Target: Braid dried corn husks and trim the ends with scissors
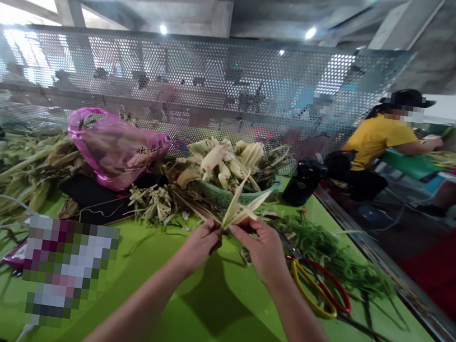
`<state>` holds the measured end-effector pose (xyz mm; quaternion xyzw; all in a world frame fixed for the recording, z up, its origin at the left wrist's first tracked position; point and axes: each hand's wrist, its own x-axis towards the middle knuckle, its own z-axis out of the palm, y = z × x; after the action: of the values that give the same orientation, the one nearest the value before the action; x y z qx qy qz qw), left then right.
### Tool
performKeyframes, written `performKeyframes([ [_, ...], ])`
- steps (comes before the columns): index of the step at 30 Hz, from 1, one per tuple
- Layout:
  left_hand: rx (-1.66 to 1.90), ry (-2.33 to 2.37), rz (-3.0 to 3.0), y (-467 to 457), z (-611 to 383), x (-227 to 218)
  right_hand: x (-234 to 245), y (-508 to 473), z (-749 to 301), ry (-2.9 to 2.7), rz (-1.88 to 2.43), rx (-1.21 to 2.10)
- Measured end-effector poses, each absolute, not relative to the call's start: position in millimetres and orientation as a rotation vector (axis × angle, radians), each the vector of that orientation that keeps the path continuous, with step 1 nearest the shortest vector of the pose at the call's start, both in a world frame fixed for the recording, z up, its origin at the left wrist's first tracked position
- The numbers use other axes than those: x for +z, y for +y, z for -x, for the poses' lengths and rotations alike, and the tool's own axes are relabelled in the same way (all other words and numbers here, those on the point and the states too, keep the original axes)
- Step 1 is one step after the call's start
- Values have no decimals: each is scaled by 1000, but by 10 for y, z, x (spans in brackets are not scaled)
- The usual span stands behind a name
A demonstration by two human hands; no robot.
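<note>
Pale corn husk pieces (233, 206) stand up in a spread shape between my two hands, above the middle of the green table (142, 300). My left hand (205, 238) pinches them near their lower end, fingers curled. Thumb and fingers of my right hand (259, 243) close on the husk from the other side, close to the left fingertips. Just beyond is a green basket (241, 196) heaped with pale husk bundles (217, 158). Scissors with one red and one yellow handle (312, 296) lie beside my right forearm.
Green strands (327, 247) are strewn at the right, near a black container (303, 181). A pink plastic bag (116, 147) and dry husks (33, 166) lie at the left, with cables nearby. A perforated metal screen (181, 79) borders the back. A person in yellow (379, 136) sits at far right.
</note>
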<state>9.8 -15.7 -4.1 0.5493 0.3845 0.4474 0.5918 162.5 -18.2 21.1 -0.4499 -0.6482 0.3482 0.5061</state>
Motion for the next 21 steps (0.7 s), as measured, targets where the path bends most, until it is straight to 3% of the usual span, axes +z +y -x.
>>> performKeyframes([
  [6, 1138, 1072, -1444, -132, -103, -140, 166, -209, -1542, -1695, 1006, 655],
  [15, 1199, 1059, -1501, -240, -114, -50, 203, -303, -1486, -1722, 1033, 639],
  [21, 1304, 902, -1307, -204, -139, -92, 247, -353, -1458, -1522, 942, 950],
])
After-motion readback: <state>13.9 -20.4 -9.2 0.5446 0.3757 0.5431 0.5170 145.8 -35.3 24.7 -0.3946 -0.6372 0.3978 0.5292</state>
